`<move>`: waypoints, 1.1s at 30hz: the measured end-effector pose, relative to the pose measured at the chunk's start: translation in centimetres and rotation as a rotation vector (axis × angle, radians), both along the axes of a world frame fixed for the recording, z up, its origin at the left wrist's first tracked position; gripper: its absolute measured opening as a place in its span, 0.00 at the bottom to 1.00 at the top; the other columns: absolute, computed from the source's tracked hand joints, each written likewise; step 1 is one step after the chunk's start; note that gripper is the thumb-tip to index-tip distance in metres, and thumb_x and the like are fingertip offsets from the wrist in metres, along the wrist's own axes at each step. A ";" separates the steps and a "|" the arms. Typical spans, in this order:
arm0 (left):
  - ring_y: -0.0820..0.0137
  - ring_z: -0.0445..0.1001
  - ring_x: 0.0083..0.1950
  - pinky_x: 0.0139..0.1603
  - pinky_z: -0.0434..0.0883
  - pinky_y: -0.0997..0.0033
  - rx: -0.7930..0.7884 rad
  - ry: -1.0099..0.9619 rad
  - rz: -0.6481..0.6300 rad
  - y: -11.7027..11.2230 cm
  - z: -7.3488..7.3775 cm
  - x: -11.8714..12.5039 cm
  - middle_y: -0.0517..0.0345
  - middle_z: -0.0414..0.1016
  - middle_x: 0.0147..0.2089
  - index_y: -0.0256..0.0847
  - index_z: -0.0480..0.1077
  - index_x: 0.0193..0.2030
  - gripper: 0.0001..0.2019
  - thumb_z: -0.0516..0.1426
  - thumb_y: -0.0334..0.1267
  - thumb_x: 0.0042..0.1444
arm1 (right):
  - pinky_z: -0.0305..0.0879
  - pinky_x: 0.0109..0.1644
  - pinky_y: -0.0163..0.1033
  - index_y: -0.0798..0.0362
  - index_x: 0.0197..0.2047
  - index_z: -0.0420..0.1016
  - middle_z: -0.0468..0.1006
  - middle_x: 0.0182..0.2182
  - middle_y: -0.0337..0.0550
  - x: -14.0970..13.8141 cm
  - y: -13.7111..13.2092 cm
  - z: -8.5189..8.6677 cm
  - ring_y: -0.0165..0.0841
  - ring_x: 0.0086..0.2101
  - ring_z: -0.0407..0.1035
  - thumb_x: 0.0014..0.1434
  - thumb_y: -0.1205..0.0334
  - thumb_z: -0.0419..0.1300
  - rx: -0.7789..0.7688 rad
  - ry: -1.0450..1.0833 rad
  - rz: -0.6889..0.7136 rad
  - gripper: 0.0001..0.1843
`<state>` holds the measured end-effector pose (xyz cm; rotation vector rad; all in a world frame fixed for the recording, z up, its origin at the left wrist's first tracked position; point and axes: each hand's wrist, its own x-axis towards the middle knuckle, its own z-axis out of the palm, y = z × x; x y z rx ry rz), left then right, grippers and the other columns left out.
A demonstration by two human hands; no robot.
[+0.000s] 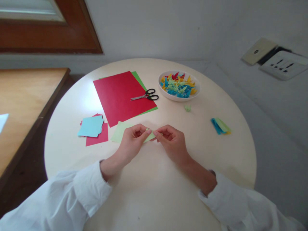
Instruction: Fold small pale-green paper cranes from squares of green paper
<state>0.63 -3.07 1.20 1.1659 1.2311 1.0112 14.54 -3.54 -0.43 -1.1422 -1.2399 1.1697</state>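
My left hand (133, 139) and my right hand (170, 141) meet over the middle of the round cream table (149, 192). Both pinch a small light-green piece of paper (149, 137) between their fingertips, just above the tabletop. Most of that paper is hidden by my fingers. A light-green square sheet (118, 132) lies flat right beside my left hand. Both arms wear white sleeves.
A large red sheet (120, 96) lies over a green one, with black-handled scissors (146, 95) on its right edge. A white bowl (179, 96) holds several coloured folded papers. Blue and red squares (92, 128) lie left, a blue-green stack (220, 125) right, a green scrap (187, 108) near the bowl.
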 end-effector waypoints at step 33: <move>0.73 0.67 0.28 0.29 0.63 0.75 0.050 -0.004 0.059 0.0 -0.1 -0.3 0.58 0.75 0.27 0.35 0.73 0.26 0.11 0.59 0.42 0.49 | 0.67 0.27 0.34 0.53 0.33 0.71 0.76 0.24 0.38 0.3 0.2 0.4 0.29 0.22 0.72 0.51 0.52 0.61 0.006 -0.010 -0.109 0.13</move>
